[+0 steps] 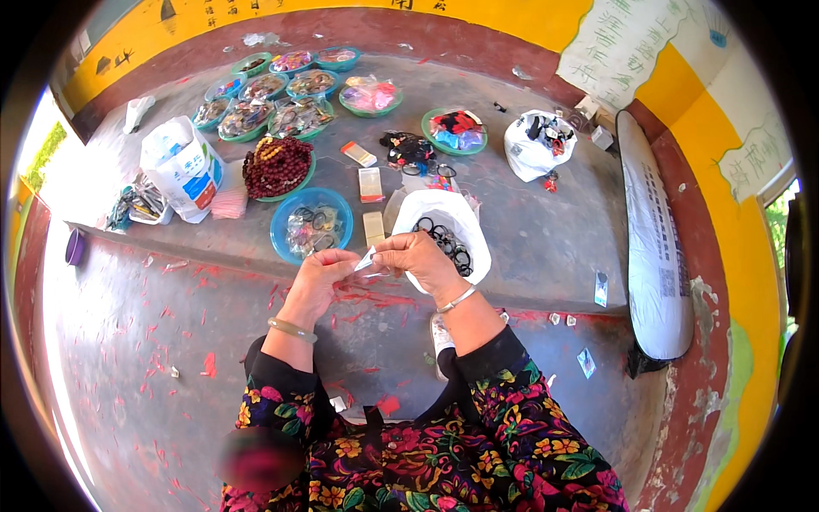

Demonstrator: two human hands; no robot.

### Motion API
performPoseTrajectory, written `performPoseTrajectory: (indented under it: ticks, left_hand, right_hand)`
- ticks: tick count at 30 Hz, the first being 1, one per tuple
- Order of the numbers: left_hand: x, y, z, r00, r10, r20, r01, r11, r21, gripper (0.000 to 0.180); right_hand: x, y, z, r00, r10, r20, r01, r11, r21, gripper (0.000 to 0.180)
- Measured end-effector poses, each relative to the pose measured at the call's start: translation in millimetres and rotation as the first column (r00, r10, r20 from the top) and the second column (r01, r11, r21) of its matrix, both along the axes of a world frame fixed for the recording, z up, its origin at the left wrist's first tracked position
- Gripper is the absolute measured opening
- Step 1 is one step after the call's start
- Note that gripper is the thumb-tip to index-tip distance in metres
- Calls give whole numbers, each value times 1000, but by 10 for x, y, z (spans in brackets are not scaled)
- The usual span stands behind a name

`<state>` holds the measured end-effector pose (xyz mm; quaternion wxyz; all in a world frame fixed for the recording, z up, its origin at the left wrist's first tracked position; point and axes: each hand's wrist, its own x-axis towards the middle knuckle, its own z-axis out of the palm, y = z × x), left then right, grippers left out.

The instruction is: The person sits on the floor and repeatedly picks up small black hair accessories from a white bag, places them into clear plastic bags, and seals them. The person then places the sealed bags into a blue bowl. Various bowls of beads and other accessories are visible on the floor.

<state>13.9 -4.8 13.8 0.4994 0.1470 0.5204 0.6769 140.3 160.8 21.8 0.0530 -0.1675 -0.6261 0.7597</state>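
Observation:
Both of my hands meet in front of me, pinching a small pale piece (pixel 365 259) that looks like paper or clear film; its exact kind is too small to tell. My left hand (pixel 322 277) grips its left side with fingers closed. Fingers of my right hand (pixel 420 260) are closed on its other side. Just beyond my right hand stands a white bag (pixel 474 264) holding several black rings or bands (pixel 444 241), partly hidden by that hand. A blue basin (pixel 276 224) with small packets in it sits beyond my left hand.
A raised concrete ledge carries several basins of small goods, dark red beads (pixel 277 167), small boxes (pixel 370 184) and a white bag (pixel 539 145). A long grey wrapped bundle (pixel 655 247) leans at the right wall. A purple bowl (pixel 76 247) lies far left. Red scraps litter the floor.

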Motion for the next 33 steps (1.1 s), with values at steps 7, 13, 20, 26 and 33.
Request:
performPoseTrajectory:
  ticks: [7,13,20,26,33]
  left_hand:
    - [15,25,-16,997,7,-82,-11,999,-43,10]
    - [34,-20,52,990,-2,-139,4,1000,15,15]
    - [5,-57,83,981,-25,-192,10,997,-80,20]
    - [-36,-76,75,962,-107,-250,72,987,-142,20]
    - [-78,-118,-27,997,-73,-14,72,997,-26,17]
  right_hand:
    - [-33,-16,2,997,-76,-19,72,985,-154,17]
    - [-76,-65,-79,994,-105,-25,105,994,14,21]
    - [-36,-137,-3,993,-89,79,92,995,-32,20]
    - [-75,-111,-68,990,-129,59,133,989,-61,13]
    - [-106,-132,14,980,-197,-9,197,980,-9,19]
